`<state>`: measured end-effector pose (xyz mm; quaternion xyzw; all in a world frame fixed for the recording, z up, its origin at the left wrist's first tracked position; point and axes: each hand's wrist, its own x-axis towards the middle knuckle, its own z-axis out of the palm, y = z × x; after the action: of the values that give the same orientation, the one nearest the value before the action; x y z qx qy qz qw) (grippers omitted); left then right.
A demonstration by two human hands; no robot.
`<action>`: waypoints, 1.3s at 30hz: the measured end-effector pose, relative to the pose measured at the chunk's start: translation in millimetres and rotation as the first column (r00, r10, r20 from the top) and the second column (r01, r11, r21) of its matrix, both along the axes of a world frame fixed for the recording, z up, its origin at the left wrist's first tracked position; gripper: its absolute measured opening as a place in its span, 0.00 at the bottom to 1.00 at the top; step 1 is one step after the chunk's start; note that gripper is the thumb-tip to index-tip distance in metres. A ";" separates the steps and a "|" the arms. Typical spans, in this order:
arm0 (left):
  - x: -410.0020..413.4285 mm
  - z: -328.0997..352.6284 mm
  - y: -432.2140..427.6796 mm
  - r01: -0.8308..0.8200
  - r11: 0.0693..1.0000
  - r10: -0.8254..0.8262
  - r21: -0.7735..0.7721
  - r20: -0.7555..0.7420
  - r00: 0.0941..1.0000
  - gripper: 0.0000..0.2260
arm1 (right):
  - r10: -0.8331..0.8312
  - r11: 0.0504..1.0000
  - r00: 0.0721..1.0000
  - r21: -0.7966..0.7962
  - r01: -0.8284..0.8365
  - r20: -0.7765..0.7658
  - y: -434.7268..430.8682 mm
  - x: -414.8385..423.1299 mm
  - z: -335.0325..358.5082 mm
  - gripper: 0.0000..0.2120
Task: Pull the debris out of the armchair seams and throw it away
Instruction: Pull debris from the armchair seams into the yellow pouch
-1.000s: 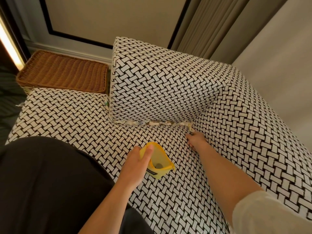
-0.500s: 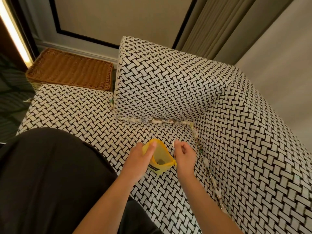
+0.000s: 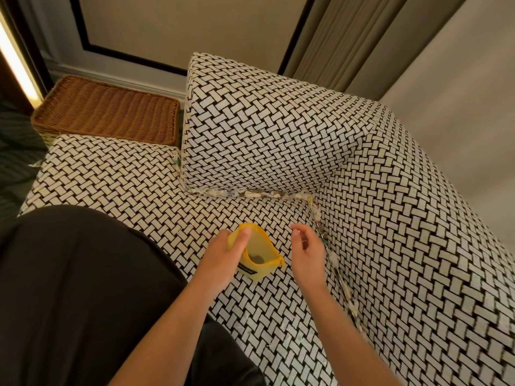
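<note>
So here's where I'm at: my left hand point(image 3: 223, 253) is pinched on the rim of the yellow pouch point(image 3: 257, 256), thumb over the near lip, holding its mouth open on the seat point(image 3: 117, 179). There's already a dark bit or two sitting in the bottom. My right hand point(image 3: 305, 246) hovers just right of the pouch, fingers loosely curled and apart. I think I see a tiny pale scrap near the fingertips, but honestly I can't tell if I'm actually holding anything.

The debris point(image 3: 250, 194) is mostly still in place: a line of pale scraps packed in the seam ahead of both hands, under the back cushion point(image 3: 264, 121), and another run down the side seam point(image 3: 334, 263) right beside my right hand, carrying on toward me.

Stuff I'm worried about:

- The pouch is soft and only held by one edge. If my left grip slackens, the mouth folds shut or it tips and dumps what's in there back on the seat.
- The scraps look small and light, and the weave pattern is brutal for spotting anything. Drop one short of the pouch and I'd probably lose it.
- Poking at the seam instead of pinching could shove bits deeper between the cushions.
- My right wrist sits almost on the side seam, so a careless drag could scatter that run.
</note>
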<state>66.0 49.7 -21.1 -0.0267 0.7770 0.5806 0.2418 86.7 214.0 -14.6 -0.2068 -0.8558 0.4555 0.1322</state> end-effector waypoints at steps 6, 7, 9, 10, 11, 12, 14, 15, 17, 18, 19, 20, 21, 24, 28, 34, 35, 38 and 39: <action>-2.1 -3.9 2.2 0.005 0.998 -0.007 -0.063 -0.023 1.000 0.20 | -0.169 0.967 0.932 -0.129 0.220 0.320 46.8 -24.3 -26.1 0.23; -2.9 -5.2 2.6 0.006 0.998 -0.008 -0.065 -0.027 1.000 0.20 | -0.186 0.951 0.920 -0.173 0.256 0.344 52.0 -30.3 -25.9 0.23; -3.1 -7.5 3.0 0.008 0.998 -0.011 -0.057 -0.042 0.999 0.21 | -0.214 0.920 0.898 -0.231 0.318 0.384 61.5 -42.5 -25.1 0.22; -2.9 -7.2 3.2 0.008 0.999 -0.010 -0.044 -0.047 0.999 0.21 | -0.224 0.908 0.889 -0.245 0.340 0.400 65.7 -47.9 -24.7 0.22; -2.3 -6.2 3.2 0.004 1.000 -0.005 -0.028 -0.047 0.999 0.19 | -0.227 0.900 0.877 -0.253 0.355 0.423 68.9 -52.6 -24.6 0.23; -2.2 -5.9 3.3 -0.001 1.000 0.001 -0.016 -0.041 0.999 0.18 | -0.223 0.897 0.865 -0.253 0.363 0.449 72.3 -57.4 -25.5 0.23; -1.4 -3.6 3.1 -0.012 1.000 0.012 0.002 -0.017 1.000 0.16 | -0.197 0.905 0.843 -0.238 0.353 0.501 77.3 -63.4 -26.2 0.22; -1.6 -3.7 2.7 -0.013 1.000 0.013 0.009 -0.017 1.000 0.16 | -0.180 0.911 0.829 -0.228 0.343 0.529 79.0 -66.5 -25.3 0.21; -1.8 -3.7 3.0 -0.014 0.999 0.014 0.032 -0.011 1.000 0.18 | -0.152 0.929 0.801 -0.194 0.316 0.579 82.2 -71.9 -21.2 0.16; -1.3 -3.9 2.9 -0.016 0.999 0.016 0.044 0.003 1.000 0.18 | -0.145 0.935 0.789 -0.177 0.306 0.598 83.9 -73.5 -20.5 0.14; -1.6 -4.7 2.5 -0.024 0.998 0.023 0.058 0.011 1.000 0.19 | -0.138 0.942 0.776 -0.161 0.295 0.615 84.1 -75.6 -18.3 0.11; -2.0 -5.0 2.5 -0.029 0.998 0.029 0.064 0.013 1.000 0.20 | -0.131 0.948 0.767 -0.148 0.282 0.628 84.3 -77.8 -18.2 0.09; -2.0 -5.0 2.7 -0.028 0.998 0.028 0.059 0.012 1.000 0.23 | -0.134 0.949 0.765 -0.140 0.281 0.630 83.9 -78.2 -19.1 0.07; -2.5 -7.1 3.2 -0.028 0.999 0.028 0.045 0.011 1.000 0.28 | -0.193 0.957 0.803 -0.073 0.281 0.565 81.4 -76.1 -29.6 0.09; -2.4 -9.2 3.0 -0.033 0.998 0.033 0.053 0.008 0.999 0.30 | -0.194 0.971 0.805 -0.007 0.239 0.561 82.1 -76.1 -33.9 0.12; -4.9 -13.3 2.0 0.000 0.999 0.000 0.037 -0.021 1.000 0.31 | -0.126 0.973 0.739 -0.064 0.223 0.662 86.5 -82.5 -23.3 0.09; -5.5 -14.7 2.0 -0.001 0.999 0.002 0.040 -0.020 1.000 0.31 | -0.123 0.968 0.737 -0.085 0.238 0.665 86.9 -82.2 -23.3 0.08; -5.5 -16.0 2.0 -0.001 0.998 0.002 0.061 -0.018 1.000 0.30 | -0.106 0.932 0.741 -0.194 0.307 0.663 87.5 -80.5 -19.9 0.03; -5.0 -15.9 2.4 0.000 0.998 0.001 0.065 -0.021 1.000 0.28 | -0.100 0.921 0.739 -0.219 0.322 0.666 88.2 -79.6 -18.2 0.01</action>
<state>61.0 52.1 -37.1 -0.0128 0.7602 0.6058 0.2342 7.1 302.2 -32.8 -0.4656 -0.7337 0.4708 -0.1529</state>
